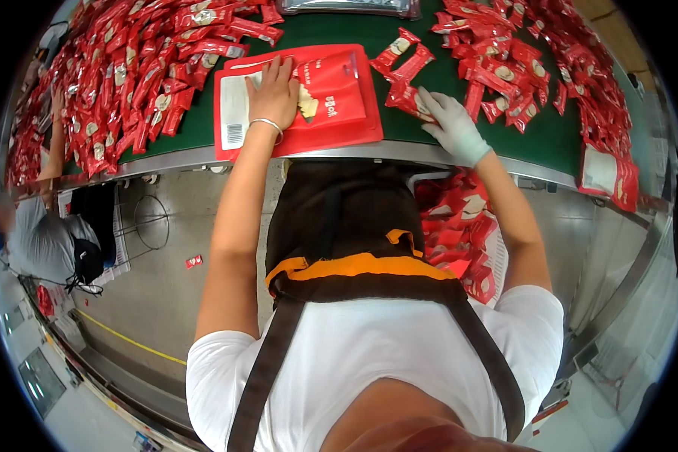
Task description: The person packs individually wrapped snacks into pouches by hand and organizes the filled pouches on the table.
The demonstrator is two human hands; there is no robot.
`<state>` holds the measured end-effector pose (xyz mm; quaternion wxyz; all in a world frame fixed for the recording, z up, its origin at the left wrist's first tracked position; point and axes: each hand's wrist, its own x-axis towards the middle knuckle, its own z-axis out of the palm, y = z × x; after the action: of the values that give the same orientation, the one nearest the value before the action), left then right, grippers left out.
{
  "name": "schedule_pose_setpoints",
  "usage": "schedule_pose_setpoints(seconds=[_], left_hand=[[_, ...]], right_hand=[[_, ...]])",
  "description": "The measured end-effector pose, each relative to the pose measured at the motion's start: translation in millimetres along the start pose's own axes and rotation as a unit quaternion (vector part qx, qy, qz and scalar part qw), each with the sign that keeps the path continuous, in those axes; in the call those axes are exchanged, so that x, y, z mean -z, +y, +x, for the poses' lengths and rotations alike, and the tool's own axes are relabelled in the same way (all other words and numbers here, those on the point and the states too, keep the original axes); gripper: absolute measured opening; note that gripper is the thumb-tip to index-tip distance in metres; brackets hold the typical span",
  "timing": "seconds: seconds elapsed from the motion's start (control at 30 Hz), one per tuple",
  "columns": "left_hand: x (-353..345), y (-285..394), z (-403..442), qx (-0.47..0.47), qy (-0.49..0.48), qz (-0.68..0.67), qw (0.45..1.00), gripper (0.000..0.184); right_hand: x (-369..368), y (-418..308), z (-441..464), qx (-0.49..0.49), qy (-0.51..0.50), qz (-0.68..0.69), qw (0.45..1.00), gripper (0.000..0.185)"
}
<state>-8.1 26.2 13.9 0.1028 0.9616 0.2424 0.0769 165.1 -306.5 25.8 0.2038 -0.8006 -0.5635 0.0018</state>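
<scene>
My bare left hand (276, 98), with a bracelet at the wrist, lies with fingers spread on a stack of flat red pouches (339, 87). The top pouch shows white lettering and a food picture; a white label panel with a barcode shows at the left. My right hand (453, 128), in a pale glove, has its thumb and fingers around the right end of a small red wrapped snack packet (407, 101). Just beyond it, two similar packets (404, 56) lie on the green belt (316, 32).
Heaps of red packets (139, 68) cover the belt at left, with more packets (505, 71) at right. A filled red pouch (609, 177) rests on the right edge. Below the belt stands a white basket (497, 256) of red pouches. Another person (49, 237) is at far left.
</scene>
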Motion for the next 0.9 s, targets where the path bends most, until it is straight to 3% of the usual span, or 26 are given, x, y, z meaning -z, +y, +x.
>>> schedule_pose_setpoints(seconds=[0.07, 0.2, 0.33, 0.43, 0.47, 0.53, 0.63, 0.7, 0.83, 0.9], left_hand=[[1, 0, 1, -0.009, -0.005, -0.008, 1.0, 0.052], [2, 0, 0, -0.009, -0.006, -0.038, 0.999, 0.053], [2, 0, -2, -0.021, 0.011, -0.046, 0.999, 0.056], [4, 1, -3, -0.043, 0.036, -0.046, 0.997, 0.059], [4, 2, -4, -0.045, 0.035, -0.046, 0.997, 0.059], [4, 2, -6, -0.044, 0.05, -0.044, 0.997, 0.061], [7, 6, -5, -0.06, 0.062, 0.044, 0.995, 0.062], [10, 7, -6, -0.074, 0.063, 0.028, 0.995, 0.062], [15, 8, -4, -0.07, 0.009, -0.015, 0.997, 0.061], [14, 6, -1, -0.077, 0.014, -0.006, 0.997, 0.06]], right_hand=[[3, -6, -6, -0.029, -0.045, 0.002, 0.999, 0.065], [10, -31, 23, -0.045, 0.031, 0.149, 0.987, 0.06], [-15, -38, 91, 0.018, 0.018, 0.146, 0.989, 0.049], [-58, -32, 133, 0.144, -0.042, 0.095, 0.984, 0.035], [-61, -47, 142, 0.118, -0.116, 0.122, 0.979, 0.033], [-55, -67, 163, -0.022, -0.34, 0.023, 0.94, 0.028], [-112, -50, 167, 0.046, -0.254, 0.233, 0.938, 0.028], [-135, -49, 163, 0.05, -0.24, 0.3, 0.922, 0.027], [-147, -21, 138, -0.089, -0.323, 0.373, 0.865, 0.027], [-46, -64, 135, -0.052, -0.13, 0.176, 0.974, 0.031]])
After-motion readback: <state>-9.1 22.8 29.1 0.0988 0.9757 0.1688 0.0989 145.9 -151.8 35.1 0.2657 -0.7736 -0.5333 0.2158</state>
